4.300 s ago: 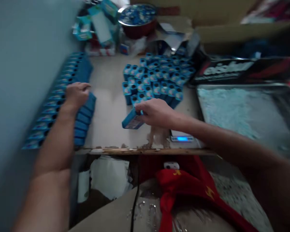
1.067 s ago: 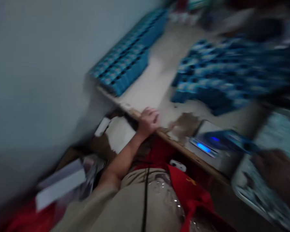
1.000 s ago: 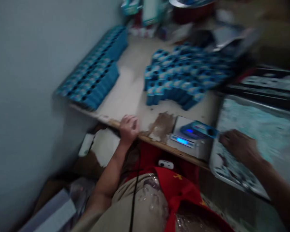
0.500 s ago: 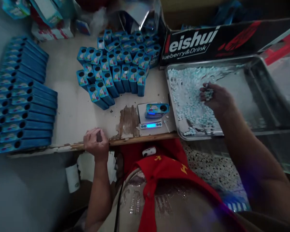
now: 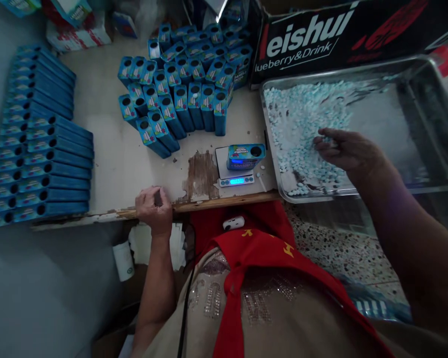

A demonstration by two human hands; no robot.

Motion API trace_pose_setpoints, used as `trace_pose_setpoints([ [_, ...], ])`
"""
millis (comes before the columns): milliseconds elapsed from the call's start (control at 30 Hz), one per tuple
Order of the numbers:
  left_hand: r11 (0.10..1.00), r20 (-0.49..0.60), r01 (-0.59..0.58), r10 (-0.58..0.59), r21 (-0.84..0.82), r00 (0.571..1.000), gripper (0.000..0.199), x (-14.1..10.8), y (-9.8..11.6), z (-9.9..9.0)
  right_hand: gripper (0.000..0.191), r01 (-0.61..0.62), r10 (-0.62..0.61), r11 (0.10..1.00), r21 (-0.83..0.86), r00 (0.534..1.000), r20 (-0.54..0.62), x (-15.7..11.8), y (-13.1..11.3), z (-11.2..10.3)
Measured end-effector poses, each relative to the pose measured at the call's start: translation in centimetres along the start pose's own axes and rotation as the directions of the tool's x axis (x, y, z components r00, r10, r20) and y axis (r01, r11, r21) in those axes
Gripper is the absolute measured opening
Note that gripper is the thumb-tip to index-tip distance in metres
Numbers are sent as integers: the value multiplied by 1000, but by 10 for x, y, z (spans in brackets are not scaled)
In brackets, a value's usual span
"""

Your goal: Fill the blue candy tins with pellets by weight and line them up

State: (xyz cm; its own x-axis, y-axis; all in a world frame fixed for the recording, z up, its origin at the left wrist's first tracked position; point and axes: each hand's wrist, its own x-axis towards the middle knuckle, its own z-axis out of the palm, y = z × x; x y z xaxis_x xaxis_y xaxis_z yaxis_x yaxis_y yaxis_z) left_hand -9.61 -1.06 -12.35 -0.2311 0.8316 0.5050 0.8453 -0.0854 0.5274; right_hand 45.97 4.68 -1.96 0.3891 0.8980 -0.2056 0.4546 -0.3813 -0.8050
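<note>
My right hand [image 5: 343,151] is over the metal tray [image 5: 390,196], fingers stretched toward the pale blue candies [image 5: 302,114] spread in its left part; no candies show in its palm. My left hand [image 5: 154,205] rests closed on the table's front edge, with a dark spot between thumb and fingers that I cannot make out. Between the hands, a small digital scale [image 5: 224,171] with a lit blue display bears a blue candy box [image 5: 246,156], its round dark opening at the right end. A few loose candies lie beside the scale.
Behind the scale stand several blue boxes [image 5: 179,104], holes upward. More blue boxes [image 5: 59,169] lie stacked in rows at the left. A black carton [image 5: 302,44] borders the tray's back. The wooden table edge [image 5: 224,201] is worn. A white cylinder [image 5: 123,261] stands below.
My right hand has let go of the candies it held in its palm, and its fingers have straightened. My left hand stays closed at the edge. The whole view has shifted slightly.
</note>
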Motion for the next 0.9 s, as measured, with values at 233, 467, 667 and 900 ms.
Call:
trace_pose_setpoints([
  [233, 975, -26, -183, 181, -124, 983, 24, 22, 44, -16, 23, -205, 133, 892, 403, 971, 199, -27, -27, 8],
  [467, 863, 193, -193, 312, -466, 930, 77, 61, 117, 30, 20, -246, 109, 799, 548, 957, 270, -31, -66, 17],
  [667, 741, 361, -85, 421, -666, 832, 104, 64, 147, 83, 28, -167, 34, 833, 527, 967, 252, -30, -75, 25],
  [900, 720, 420, 27, 373, -693, 827, 95, 59, 165, 93, 33, -238, 77, 686, 688, 963, 257, 20, -78, 28],
])
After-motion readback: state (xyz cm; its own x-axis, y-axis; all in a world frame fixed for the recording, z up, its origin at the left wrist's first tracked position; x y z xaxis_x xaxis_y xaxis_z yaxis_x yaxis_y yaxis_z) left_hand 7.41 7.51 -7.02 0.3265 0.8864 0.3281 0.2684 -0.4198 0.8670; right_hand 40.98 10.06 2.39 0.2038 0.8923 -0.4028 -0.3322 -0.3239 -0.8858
